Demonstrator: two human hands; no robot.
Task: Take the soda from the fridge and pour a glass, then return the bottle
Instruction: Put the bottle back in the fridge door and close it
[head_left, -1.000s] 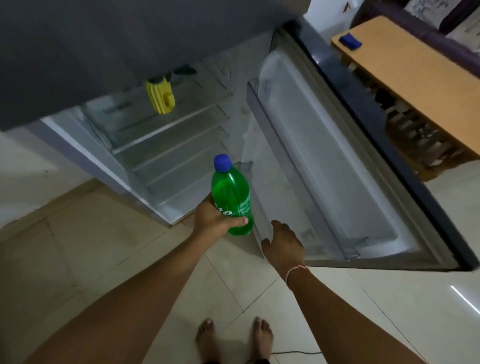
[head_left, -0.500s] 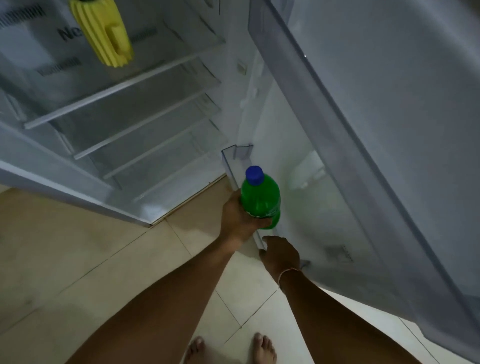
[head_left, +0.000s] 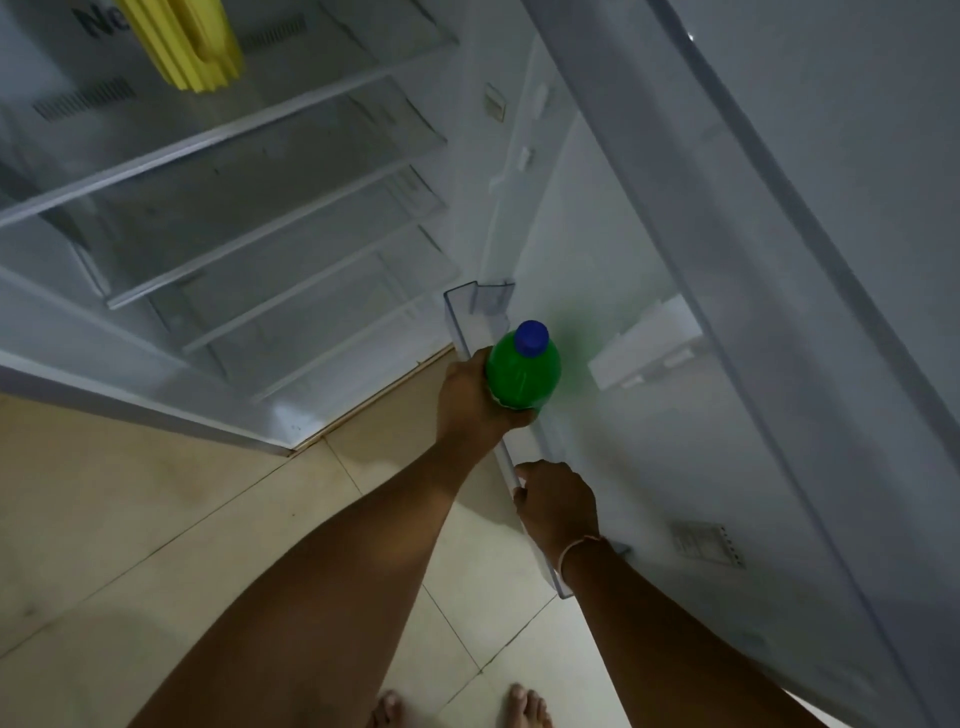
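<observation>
Left hand (head_left: 475, 402) wrapped around the green soda bottle (head_left: 522, 371), upright, blue cap (head_left: 531, 338) above the fingers, over the clear door bin (head_left: 478, 312). Right hand (head_left: 558, 501) curled closed on the bin's front rim, just below.

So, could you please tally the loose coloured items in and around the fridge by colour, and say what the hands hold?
Green: 1, the bottle, blue-capped, held by the left hand over the door bin.
Yellow: 1, the ribbed container on the top shelf.
Total: 2.
The right hand grips the bin's rim.
</observation>
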